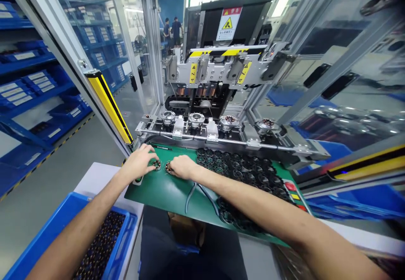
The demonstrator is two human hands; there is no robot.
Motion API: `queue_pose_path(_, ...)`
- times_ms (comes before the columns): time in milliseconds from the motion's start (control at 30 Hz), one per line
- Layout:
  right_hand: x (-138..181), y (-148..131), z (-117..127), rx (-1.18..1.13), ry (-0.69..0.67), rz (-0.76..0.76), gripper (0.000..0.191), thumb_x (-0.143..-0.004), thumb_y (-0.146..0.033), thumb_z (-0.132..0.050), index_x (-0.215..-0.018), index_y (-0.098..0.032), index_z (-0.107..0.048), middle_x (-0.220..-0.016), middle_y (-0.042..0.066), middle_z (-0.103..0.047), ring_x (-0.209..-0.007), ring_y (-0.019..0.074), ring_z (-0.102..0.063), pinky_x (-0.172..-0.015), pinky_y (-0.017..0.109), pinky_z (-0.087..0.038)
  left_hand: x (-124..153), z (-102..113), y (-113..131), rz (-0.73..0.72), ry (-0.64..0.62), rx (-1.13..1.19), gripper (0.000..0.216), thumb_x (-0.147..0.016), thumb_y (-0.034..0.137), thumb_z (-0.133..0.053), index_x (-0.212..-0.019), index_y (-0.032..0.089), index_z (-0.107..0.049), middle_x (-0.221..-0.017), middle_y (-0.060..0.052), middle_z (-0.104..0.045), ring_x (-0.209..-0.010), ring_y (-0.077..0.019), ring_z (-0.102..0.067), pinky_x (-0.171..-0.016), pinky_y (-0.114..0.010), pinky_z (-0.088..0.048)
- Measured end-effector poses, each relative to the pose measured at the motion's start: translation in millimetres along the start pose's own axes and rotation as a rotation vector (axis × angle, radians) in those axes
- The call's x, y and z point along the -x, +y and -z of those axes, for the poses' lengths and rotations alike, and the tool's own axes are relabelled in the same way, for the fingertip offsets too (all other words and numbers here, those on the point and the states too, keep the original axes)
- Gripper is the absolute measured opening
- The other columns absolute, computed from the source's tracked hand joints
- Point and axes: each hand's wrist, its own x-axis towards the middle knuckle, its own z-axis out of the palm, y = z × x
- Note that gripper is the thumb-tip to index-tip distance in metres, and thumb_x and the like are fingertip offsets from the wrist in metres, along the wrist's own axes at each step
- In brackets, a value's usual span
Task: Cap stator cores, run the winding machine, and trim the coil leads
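Note:
My left hand [141, 161] is closed, thumb and fingers around a small copper-wound motor stator [156, 164] over the green mat [164, 191]. Just to the right, my right hand [182, 166] pinches a second wound stator [168, 167], mostly covered by its fingers. The two stators are close together, a small gap between them. Below my right forearm lie pliers [189, 199] with grey-blue handles, their jaws partly hidden by the arm. A dark pen [163, 147] rests behind my left hand.
Many black ring-shaped parts [240, 172] cover the mat's right side. Beyond stands a machine with several round metal fixtures [196, 119] along a rail. A blue bin [126, 229] of wound stators is at lower left. Push buttons [290, 186] and yellow side posts [109, 107] flank the bench.

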Motion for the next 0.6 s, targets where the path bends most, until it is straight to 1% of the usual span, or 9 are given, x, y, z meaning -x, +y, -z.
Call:
queue_pose_path(67,4,3,-2,-0.002,0.04,0.007,0.042,-0.117,-0.045,-0.083,-0.149,-0.019,-0.078,-0.15,0.013,-0.079,-0.129,0.0296,-0.082,-0.111,0.053,-0.073,9,21,5,0.02,0.056,-0.005,0.029,-0.108,0.041,-0.085,-0.134,0.027,-0.087,-0.146,-0.011,-0.077,-0.141,-0.0351,-0.07,-0.117,-0.046,-0.062)
queue_pose_path(133,19,21,10,0.0,0.112,-0.007,0.041,-0.118,-0.046,-0.083,-0.149,-0.02,-0.078,-0.149,0.013,-0.08,-0.129,0.029,-0.082,-0.112,0.053,-0.073,13,41,12,0.048,0.118,-0.007,0.034,-0.111,0.046,-0.079,-0.14,0.028,-0.084,-0.142,-0.009,-0.078,-0.133,-0.0332,-0.075,-0.11,-0.045,-0.065)
queue_pose_path(200,47,53,33,0.014,0.206,-0.061,0.04,-0.119,-0.046,-0.08,-0.149,-0.02,-0.079,-0.145,0.012,-0.083,-0.127,0.0285,-0.083,-0.113,0.053,-0.071,8,58,26,0.061,0.18,0.001,0.038,-0.112,0.048,-0.076,-0.145,0.029,-0.08,-0.14,-0.008,-0.079,-0.125,-0.0316,-0.079,-0.106,-0.045,-0.067)
queue_pose_path(267,82,98,63,0.043,0.301,-0.161,0.036,-0.121,-0.042,-0.075,-0.148,-0.02,-0.083,-0.135,0.012,-0.088,-0.125,0.0298,-0.085,-0.114,0.053,-0.07,-10,71,48,0.053,0.242,0.019,0.051,-0.112,0.05,-0.077,-0.158,0.03,-0.072,-0.147,-0.009,-0.077,-0.121,-0.0313,-0.081,-0.105,-0.047,-0.068)
queue_pose_path(367,138,175,105,0.091,0.389,-0.362,0.03,-0.119,-0.033,-0.071,-0.138,-0.022,-0.091,-0.122,0.015,-0.092,-0.125,0.0352,-0.086,-0.112,0.051,-0.067,-62,87,95,0.0,0.329,0.052,0.081,-0.112,0.053,-0.077,-0.183,0.03,-0.047,-0.169,-0.015,-0.063,-0.13,-0.0339,-0.081,-0.108,-0.05,-0.069)
queue_pose_path(400,153,200,114,0.097,0.397,-0.429,0.029,-0.117,-0.031,-0.072,-0.136,-0.022,-0.092,-0.121,0.015,-0.092,-0.125,0.0363,-0.086,-0.112,0.052,-0.066,-85,91,113,-0.03,0.347,0.057,0.087,-0.112,0.053,-0.078,-0.187,0.029,-0.041,-0.175,-0.016,-0.059,-0.136,-0.0346,-0.079,-0.112,-0.051,-0.068)
queue_pose_path(433,167,223,119,0.094,0.389,-0.493,0.028,-0.116,-0.028,-0.074,-0.134,-0.02,-0.093,-0.119,0.016,-0.092,-0.123,0.0366,-0.086,-0.112,0.052,-0.067,-110,94,132,-0.065,0.355,0.057,0.089,-0.112,0.053,-0.079,-0.188,0.03,-0.04,-0.177,-0.017,-0.056,-0.142,-0.0349,-0.076,-0.118,-0.051,-0.066)
queue_pose_path(500,186,261,119,0.06,0.335,-0.609,0.026,-0.114,-0.025,-0.079,-0.136,-0.018,-0.09,-0.12,0.015,-0.091,-0.118,0.0336,-0.087,-0.109,0.051,-0.069,-161,98,167,-0.128,0.348,0.033,0.083,-0.111,0.048,-0.081,-0.184,0.029,-0.048,-0.178,-0.016,-0.056,-0.157,-0.0358,-0.066,-0.129,-0.051,-0.06)
queue_pose_path(600,195,297,98,-0.024,0.227,-0.716,0.036,-0.115,-0.036,-0.085,-0.146,-0.018,-0.081,-0.137,0.012,-0.085,-0.121,0.0282,-0.084,-0.109,0.051,-0.073,-230,96,208,-0.155,0.288,-0.04,0.058,-0.11,0.042,-0.085,-0.163,0.023,-0.071,-0.173,-0.017,-0.062,-0.163,-0.0393,-0.058,-0.134,-0.054,-0.054)
